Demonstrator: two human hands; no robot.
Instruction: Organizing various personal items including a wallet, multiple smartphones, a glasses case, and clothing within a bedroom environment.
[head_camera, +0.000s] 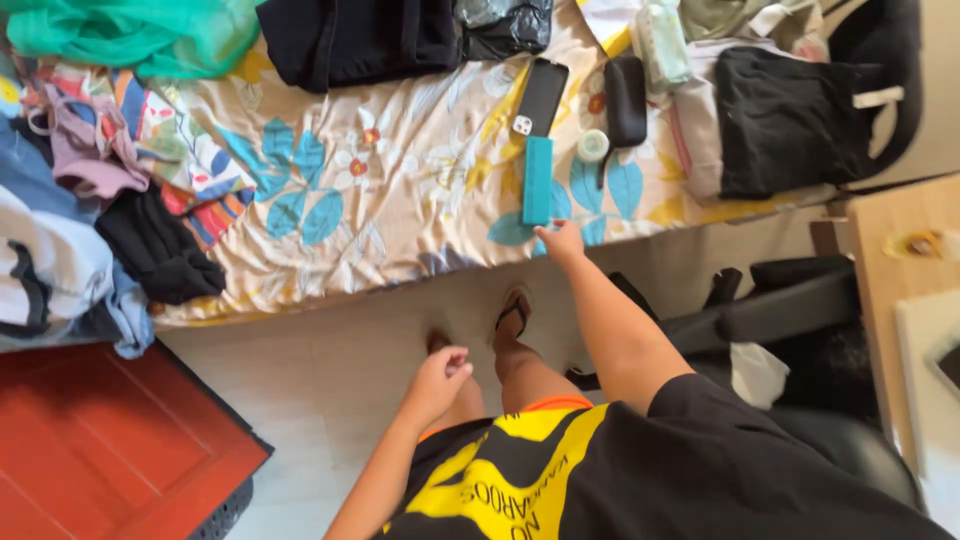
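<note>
The person wears a loose black T-shirt (720, 470) with short sleeves and black shorts (500, 480) with broad yellow stripes, lettering and an orange hem. A black flip-flop (513, 312) is on one foot. Both forearms are bare.

View: single head cam, no 2nd view to overlap.
Facing: steeply down and fwd, over wearer's torso to pale tiled floor (330, 380).
Range: floral-print bedsheet (400, 200) fills top half, mid-distance.
Edges: red panel (110, 440) lower left, light wooden desk (900, 260) right.
</note>
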